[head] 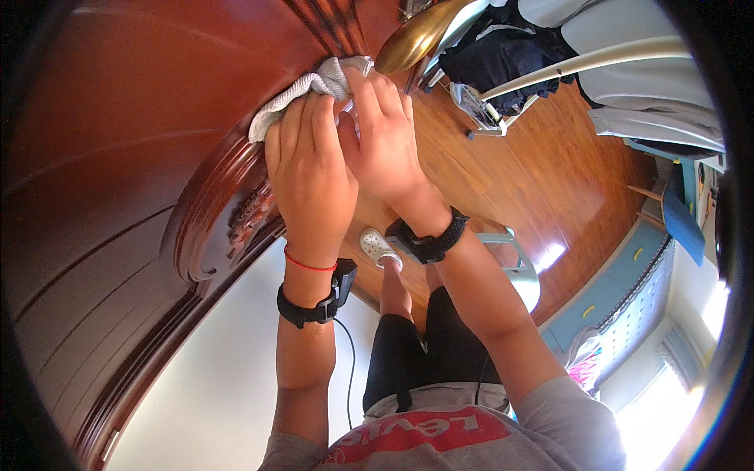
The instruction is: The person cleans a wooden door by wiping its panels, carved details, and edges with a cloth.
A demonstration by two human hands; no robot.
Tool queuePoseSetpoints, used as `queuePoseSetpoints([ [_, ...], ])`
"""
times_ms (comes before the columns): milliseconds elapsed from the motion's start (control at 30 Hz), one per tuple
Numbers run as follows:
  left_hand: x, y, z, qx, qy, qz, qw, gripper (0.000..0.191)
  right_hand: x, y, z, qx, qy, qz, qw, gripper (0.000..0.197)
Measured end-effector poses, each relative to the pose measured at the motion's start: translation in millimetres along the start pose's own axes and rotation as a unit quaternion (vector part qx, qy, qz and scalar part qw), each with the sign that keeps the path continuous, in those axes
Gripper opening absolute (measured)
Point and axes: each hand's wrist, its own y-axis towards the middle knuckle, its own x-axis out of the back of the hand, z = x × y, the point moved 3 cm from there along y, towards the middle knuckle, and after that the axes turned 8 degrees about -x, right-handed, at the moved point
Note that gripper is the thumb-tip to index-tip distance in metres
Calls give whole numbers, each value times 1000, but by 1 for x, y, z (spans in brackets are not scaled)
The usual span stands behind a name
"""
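Note:
A grey-white ribbed cloth (323, 81) lies bunched along the raised, curved moulding (203, 200) of a polished reddish-brown wooden door (159, 82). Both of my hands are on it. My left hand (312, 168) presses the cloth to the wood, its fingers close together and their tips hidden by the folds. On the cloth's right end, my right hand (386, 135) holds it with bent fingers, the thumb tucked beneath. A brass handle (421, 35) juts out just beyond the right fingertips. Below the left hand, a carved ornament (250, 218) shows inside the moulding.
Clothes (506, 59) hang on a white metal rack (583, 62) at the upper right. A pale green plastic stool (521, 259) stands behind my right forearm on the wooden floor (530, 171). Blue drawers (624, 265) and a blue chair (680, 206) line the right side.

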Motion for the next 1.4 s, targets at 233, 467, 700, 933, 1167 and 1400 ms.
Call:
queuePoseSetpoints([
  [233, 11, -16, -2, 22, 1, 7, 1000, 43, 4, 6, 3, -14, 34, 54, 998, 63],
  [467, 19, -36, -12, 89, 44, 8, 995, 50, -3, 16, 12, -39, 141, 82, 986, 55],
  [700, 35, -76, 2, 99, 35, -66, 992, 43, -6, -2, 19, 6, 275, 119, 954, 54],
  [933, 51, -115, 19, 131, 66, -118, 982, 48, 5, -7, 62, 92, 180, 141, 969, 44],
  [1167, 66, -181, 53, 151, 118, -144, 971, 50, -38, -55, 131, 231, 133, 68, 962, 46],
  [1400, 65, -284, 94, 288, 111, -100, 946, 46, -89, -123, 205, 287, 130, 109, 943, 41],
])
